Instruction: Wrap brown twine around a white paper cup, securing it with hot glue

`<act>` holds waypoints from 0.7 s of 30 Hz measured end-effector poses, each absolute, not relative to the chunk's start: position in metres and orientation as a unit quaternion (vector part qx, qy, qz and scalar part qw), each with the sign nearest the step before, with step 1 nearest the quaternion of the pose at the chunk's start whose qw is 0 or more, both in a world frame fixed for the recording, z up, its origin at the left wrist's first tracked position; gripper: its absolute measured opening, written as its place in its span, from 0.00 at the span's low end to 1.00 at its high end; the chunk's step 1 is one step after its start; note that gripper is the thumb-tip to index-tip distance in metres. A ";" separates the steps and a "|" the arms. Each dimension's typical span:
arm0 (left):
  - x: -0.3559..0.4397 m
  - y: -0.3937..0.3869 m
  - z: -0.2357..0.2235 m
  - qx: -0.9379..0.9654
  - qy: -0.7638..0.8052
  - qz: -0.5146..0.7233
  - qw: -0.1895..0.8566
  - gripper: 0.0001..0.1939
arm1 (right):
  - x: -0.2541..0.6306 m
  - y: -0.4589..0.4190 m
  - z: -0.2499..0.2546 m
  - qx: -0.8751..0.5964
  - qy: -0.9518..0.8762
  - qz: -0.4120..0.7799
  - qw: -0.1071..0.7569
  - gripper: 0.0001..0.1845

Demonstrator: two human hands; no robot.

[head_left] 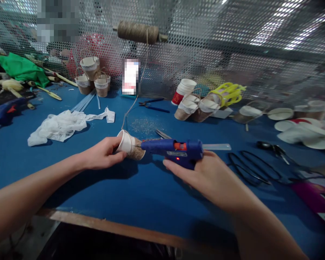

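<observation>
My left hand (pixel 107 153) is closed around the white rim of a paper cup (pixel 126 143), which lies tilted with its twine-covered base toward the right. In my right hand (pixel 203 169) is a blue glue gun (pixel 172 148), its red light on and a clear glue stick (pixel 218 146) poking out of the back. The nozzle touches or nearly touches the cup's side; I cannot tell which. A strand of twine (pixel 131 107) runs from the cup up to a spool (pixel 137 32) on the mesh wall. Behind the glue gun, scissors (pixel 162 134) are partly hidden.
Crumpled white lace (pixel 58 126) lies left, near glue sticks (pixel 83 102). Finished twine cups (pixel 90 68) are stacked behind. Pliers (pixel 154 104), a phone (pixel 130 76) and more cups (pixel 188 106) stand toward the mesh. A black cord (pixel 249 166) loops at right; another glue gun (pixel 8 112) lies far left.
</observation>
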State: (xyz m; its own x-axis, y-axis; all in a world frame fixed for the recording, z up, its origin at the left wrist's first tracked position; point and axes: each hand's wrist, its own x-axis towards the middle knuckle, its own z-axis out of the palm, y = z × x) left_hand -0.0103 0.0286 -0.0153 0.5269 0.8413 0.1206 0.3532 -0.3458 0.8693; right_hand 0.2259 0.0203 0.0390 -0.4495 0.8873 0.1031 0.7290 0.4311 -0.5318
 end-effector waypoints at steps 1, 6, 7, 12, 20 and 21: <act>-0.010 0.029 -0.015 0.765 0.396 0.295 0.413 0.16 | 0.227 0.021 0.041 -0.504 -0.808 0.239 0.190 0.12; -0.010 0.026 -0.011 0.754 0.433 0.303 0.392 0.15 | 0.234 0.035 0.048 -0.537 -0.727 0.352 0.246 0.12; -0.010 0.026 -0.010 0.753 0.432 0.305 0.390 0.14 | 0.236 0.041 0.047 -0.540 -0.726 0.330 0.268 0.13; -0.009 0.025 -0.008 0.752 0.430 0.313 0.390 0.13 | 0.246 0.084 0.034 -0.614 -0.672 0.252 0.328 0.15; -0.009 0.025 -0.006 0.751 0.438 0.304 0.389 0.16 | 0.254 0.139 0.002 -0.698 -0.666 0.195 0.175 0.15; -0.010 0.024 -0.006 0.757 0.436 0.302 0.381 0.15 | 0.255 0.143 -0.001 -0.704 -0.671 0.177 0.152 0.13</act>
State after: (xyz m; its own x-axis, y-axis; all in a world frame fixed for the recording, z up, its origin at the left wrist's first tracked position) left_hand -0.0095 0.0244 -0.0061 0.4369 0.8909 0.1244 0.4311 -0.3287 0.8403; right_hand 0.2546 0.1428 -0.0006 0.0363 0.9983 -0.0453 0.8910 -0.0529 -0.4509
